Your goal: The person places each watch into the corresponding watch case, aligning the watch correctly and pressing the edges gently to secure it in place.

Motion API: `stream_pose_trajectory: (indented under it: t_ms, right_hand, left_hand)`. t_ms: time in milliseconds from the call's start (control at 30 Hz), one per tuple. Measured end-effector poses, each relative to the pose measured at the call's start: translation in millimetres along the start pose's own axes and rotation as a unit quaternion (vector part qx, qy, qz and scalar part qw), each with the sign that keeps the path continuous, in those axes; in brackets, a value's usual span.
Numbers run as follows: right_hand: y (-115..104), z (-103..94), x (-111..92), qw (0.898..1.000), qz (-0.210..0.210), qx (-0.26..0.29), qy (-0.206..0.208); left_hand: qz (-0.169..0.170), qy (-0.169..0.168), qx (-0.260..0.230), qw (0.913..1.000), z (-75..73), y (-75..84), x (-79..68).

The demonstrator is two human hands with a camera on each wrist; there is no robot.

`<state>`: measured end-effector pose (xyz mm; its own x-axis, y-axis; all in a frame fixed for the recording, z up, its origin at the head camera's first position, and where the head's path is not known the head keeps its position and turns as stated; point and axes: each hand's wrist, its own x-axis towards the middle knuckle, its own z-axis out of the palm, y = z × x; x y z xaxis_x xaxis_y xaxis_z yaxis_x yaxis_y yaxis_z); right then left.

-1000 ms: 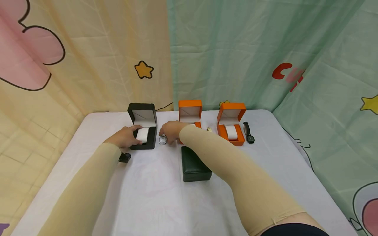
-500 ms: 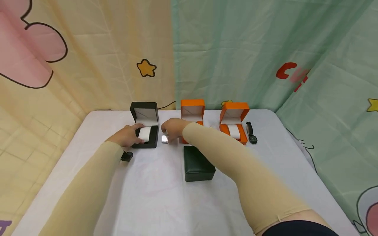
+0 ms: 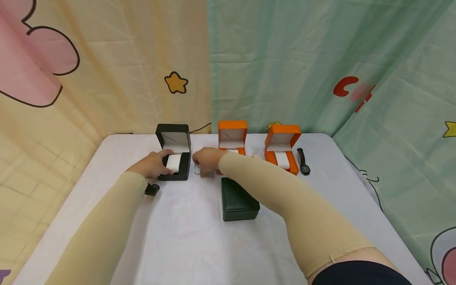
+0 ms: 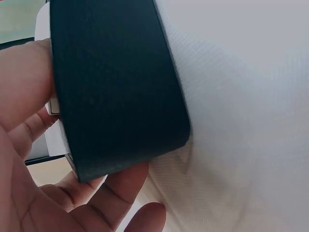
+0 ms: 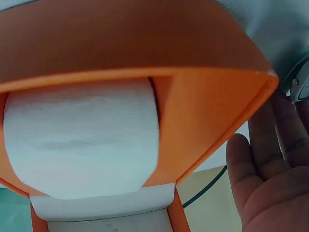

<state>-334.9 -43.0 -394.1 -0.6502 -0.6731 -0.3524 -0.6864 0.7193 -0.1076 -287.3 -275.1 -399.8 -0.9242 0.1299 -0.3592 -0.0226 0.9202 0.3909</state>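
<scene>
At the left, an open black watch box (image 3: 183, 170) holds a white cushion (image 3: 173, 163). My left hand (image 3: 153, 164) grips its left side, with the thumb at the back and fingers at the front corner. In the left wrist view, the fingers curl around the dark box wall (image 4: 116, 87). Right of that box, my right hand (image 3: 209, 160) holds a silver wristwatch (image 3: 197, 169) low over the tabletop. Only part of the wristwatch (image 5: 303, 89) shows at the right wrist view's edge, by the fingers; the thumb's contact is hidden there.
Two open orange watch boxes (image 3: 232, 126) (image 3: 283, 130) stand at the back, the nearer one partly behind my right arm. A closed dark green box (image 3: 239, 202) sits in front. A black wristwatch (image 3: 303, 162) lies at the right. A curtain (image 3: 267, 71) hangs behind the table (image 3: 199, 245).
My right hand and the silver wristwatch have shifted slightly, and the glare on its face has gone. My left hand keeps its place on the black box.
</scene>
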Motion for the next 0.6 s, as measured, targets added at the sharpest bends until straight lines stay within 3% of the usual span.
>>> stream_pose_trajectory:
  t_ms: [600]
  right_hand:
    - [-0.1,5.2,10.8,1.000,-0.004,0.003,0.008]
  left_hand:
    - [-0.008,-0.001,-0.001,1.0000,-0.5,3.4,-1.1]
